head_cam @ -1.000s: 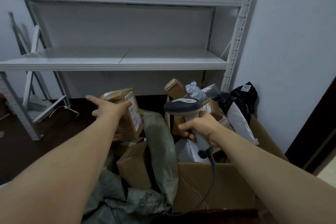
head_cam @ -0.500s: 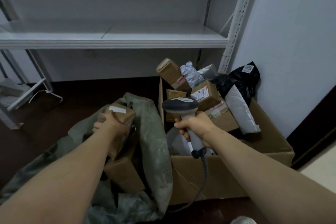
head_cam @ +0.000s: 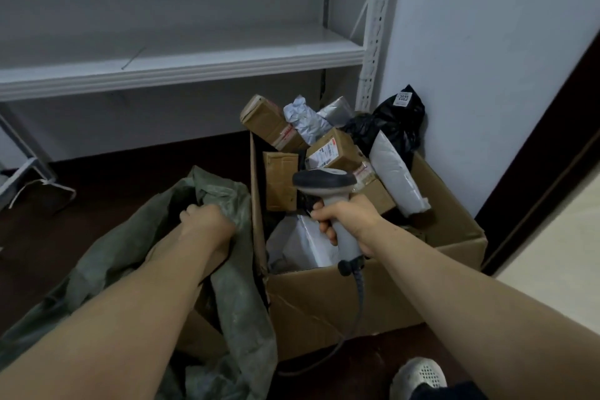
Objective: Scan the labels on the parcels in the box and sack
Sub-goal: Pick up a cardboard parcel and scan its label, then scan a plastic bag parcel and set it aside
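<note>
The right hand is clenched round the handle of a grey pistol-shaped barcode scanner. The scanner's dark head hangs over the open brown cardboard box and its grey cable trails down the box's near wall.

At 9 o'clock of the box, against its left wall, slumps a crumpled olive-green woven sack. The left hand is thrust into the sack's mouth. A fold of cloth hides its fingers, so its grasp cannot be told.

Parcels are heaped in the box:
- **12 o'clock:** a tilted brown taped carton.
- **1 o'clock:** a crumpled silver bag and a black plastic bag.
- **3 o'clock:** a leaning white padded mailer.

The scanner head covers part of a labelled brown carton. A white poly mailer lies below the right hand.

A white metal shelf spans the back at 11 o'clock, and a grey mesh shoe shows at 5 o'clock.
</note>
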{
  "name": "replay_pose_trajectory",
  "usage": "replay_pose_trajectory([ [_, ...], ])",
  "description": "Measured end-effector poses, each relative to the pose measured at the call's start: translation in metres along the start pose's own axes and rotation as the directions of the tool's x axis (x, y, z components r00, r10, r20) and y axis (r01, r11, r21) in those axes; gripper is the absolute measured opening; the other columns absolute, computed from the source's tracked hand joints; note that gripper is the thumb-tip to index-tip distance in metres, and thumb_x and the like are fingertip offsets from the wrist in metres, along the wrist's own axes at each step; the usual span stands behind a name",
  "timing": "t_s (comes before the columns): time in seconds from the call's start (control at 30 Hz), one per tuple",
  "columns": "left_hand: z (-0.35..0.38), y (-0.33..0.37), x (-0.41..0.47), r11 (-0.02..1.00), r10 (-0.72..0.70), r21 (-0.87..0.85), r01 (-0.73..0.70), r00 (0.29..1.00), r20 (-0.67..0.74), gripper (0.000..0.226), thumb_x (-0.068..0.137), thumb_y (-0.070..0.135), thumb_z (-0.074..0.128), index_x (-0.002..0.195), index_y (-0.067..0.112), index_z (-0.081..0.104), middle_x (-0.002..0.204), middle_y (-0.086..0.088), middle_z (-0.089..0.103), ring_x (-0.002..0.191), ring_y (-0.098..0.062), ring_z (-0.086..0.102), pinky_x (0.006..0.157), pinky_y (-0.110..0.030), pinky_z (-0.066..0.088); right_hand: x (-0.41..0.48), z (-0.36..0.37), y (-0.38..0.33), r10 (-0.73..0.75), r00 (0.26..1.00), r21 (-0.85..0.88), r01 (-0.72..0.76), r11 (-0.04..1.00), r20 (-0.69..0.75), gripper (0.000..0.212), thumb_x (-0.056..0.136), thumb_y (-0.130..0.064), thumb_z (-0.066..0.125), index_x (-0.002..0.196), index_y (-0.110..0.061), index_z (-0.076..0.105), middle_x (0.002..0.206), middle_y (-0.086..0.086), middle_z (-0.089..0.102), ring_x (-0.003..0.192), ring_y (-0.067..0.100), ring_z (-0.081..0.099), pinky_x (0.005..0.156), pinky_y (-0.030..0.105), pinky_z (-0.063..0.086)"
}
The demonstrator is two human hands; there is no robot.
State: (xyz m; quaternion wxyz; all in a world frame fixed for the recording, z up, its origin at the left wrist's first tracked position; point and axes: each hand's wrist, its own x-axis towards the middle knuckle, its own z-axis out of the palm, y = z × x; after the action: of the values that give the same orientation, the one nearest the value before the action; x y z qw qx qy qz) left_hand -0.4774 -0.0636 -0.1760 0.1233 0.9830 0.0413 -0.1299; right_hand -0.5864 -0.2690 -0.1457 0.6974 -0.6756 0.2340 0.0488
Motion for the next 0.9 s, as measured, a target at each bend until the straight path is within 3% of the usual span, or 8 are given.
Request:
replay_pose_trajectory([
  [0.17, -0.009, 0.078, -0.001, 0.959, 0.253, -0.122, -0.256, 0.967, -0.036, 0.03, 0.083, 0.021, 0.052, 0.105, 0.003, 0.062, 0.112, -0.019, 0.059, 0.103, -0.035, 0.057, 0.086, -0.035, 0.051, 0.001, -0.037, 0.004, 0.053, 0.975, 0.134, -0.024, 0.991, -0.217, 0.015, 0.08, 0.005, 0.066, 0.071, -0.002, 0.057, 0.052, 0.01, 0.054, 0.045, 0.019, 0.05, 0.049, 0.029, 0.044],
  [0.27, 0.006, 0.138, -0.015, 0.905, 0.399, -0.175, -0.388, 0.917, 0.028, 0.015, 0.086, 0.015, 0.055, 0.091, 0.003, 0.062, 0.106, -0.018, 0.063, 0.098, -0.032, 0.059, 0.076, -0.031, 0.046, 0.004, -0.076, 0.006, 0.083, 0.943, 0.208, -0.015, 0.978, -0.322, 0.017, 0.08, 0.008, 0.065, 0.076, -0.002, 0.052, 0.06, 0.013, 0.057, 0.051, 0.019, 0.055, 0.052, 0.03, 0.049],
  [0.37, 0.029, 0.195, -0.029, 0.87, 0.45, -0.285, -0.402, 0.884, 0.127, 0.014, 0.089, 0.015, 0.056, 0.094, 0.004, 0.064, 0.104, -0.023, 0.062, 0.093, -0.031, 0.06, 0.07, -0.031, 0.045, 0.012, -0.12, 0.011, 0.141, 0.916, 0.313, -0.018, 0.95, -0.375, 0.012, 0.08, 0.007, 0.064, 0.086, 0.001, 0.056, 0.064, 0.014, 0.06, 0.057, 0.021, 0.059, 0.056, 0.032, 0.051],
  [0.5, 0.067, 0.251, -0.02, 0.829, 0.448, -0.463, -0.314, 0.868, 0.213, 0.034, 0.089, 0.013, 0.062, 0.117, -0.007, 0.058, 0.084, -0.018, 0.058, 0.092, -0.037, 0.062, 0.075, -0.036, 0.05, 0.031, -0.158, 0.024, 0.183, 0.903, 0.408, -0.01, 0.913, -0.389, 0.034, 0.077, 0.006, 0.066, 0.11, 0.004, 0.055, 0.077, 0.018, 0.063, 0.058, 0.02, 0.06, 0.05, 0.029, 0.05],
  [0.63, 0.094, 0.303, -0.003, 0.796, 0.443, -0.551, -0.251, 0.862, 0.247, 0.036, 0.089, 0.003, 0.058, 0.124, -0.007, 0.053, 0.117, -0.025, 0.062, 0.088, -0.029, 0.065, 0.071, -0.032, 0.057, 0.057, -0.178, 0.038, 0.206, 0.912, 0.447, -0.028, 0.894, -0.355, 0.039, 0.077, 0.006, 0.065, 0.115, 0.003, 0.055, 0.076, 0.016, 0.062, 0.056, 0.019, 0.059, 0.05, 0.028, 0.049],
  [0.7, 0.106, 0.329, 0.009, 0.801, 0.424, -0.555, -0.224, 0.867, 0.261, 0.036, 0.09, 0.005, 0.057, 0.124, -0.007, 0.052, 0.118, -0.023, 0.062, 0.082, -0.026, 0.063, 0.068, -0.029, 0.057, 0.069, -0.186, 0.044, 0.218, 0.915, 0.448, -0.047, 0.893, -0.338, 0.037, 0.077, 0.003, 0.066, 0.113, 0.0, 0.057, 0.081, 0.016, 0.065, 0.062, 0.02, 0.062, 0.052, 0.028, 0.05],
  [0.8, 0.115, 0.36, 0.023, 0.854, 0.312, -0.511, -0.094, 0.879, 0.36, 0.052, 0.091, 0.029, 0.062, 0.13, -0.001, 0.046, 0.112, -0.022, 0.062, 0.089, -0.031, 0.064, 0.072, -0.038, 0.057, 0.083, -0.195, 0.052, 0.237, 0.919, 0.449, -0.076, 0.89, -0.314, 0.027, 0.078, 0.0, 0.067, 0.105, -0.003, 0.062, 0.081, 0.014, 0.067, 0.064, 0.02, 0.063, 0.054, 0.027, 0.049],
  [0.9, 0.13, 0.376, 0.035, 0.914, 0.24, -0.396, -0.083, 0.899, 0.365, 0.067, 0.085, 0.045, 0.065, 0.129, -0.003, 0.047, 0.108, -0.024, 0.061, 0.091, -0.034, 0.064, 0.082, -0.041, 0.057, 0.092, -0.203, 0.06, 0.259, 0.923, 0.482, -0.096, 0.871, -0.285, 0.016, 0.079, -0.001, 0.067, 0.094, -0.004, 0.064, 0.075, 0.012, 0.066, 0.06, 0.019, 0.062, 0.055, 0.027, 0.049],
])
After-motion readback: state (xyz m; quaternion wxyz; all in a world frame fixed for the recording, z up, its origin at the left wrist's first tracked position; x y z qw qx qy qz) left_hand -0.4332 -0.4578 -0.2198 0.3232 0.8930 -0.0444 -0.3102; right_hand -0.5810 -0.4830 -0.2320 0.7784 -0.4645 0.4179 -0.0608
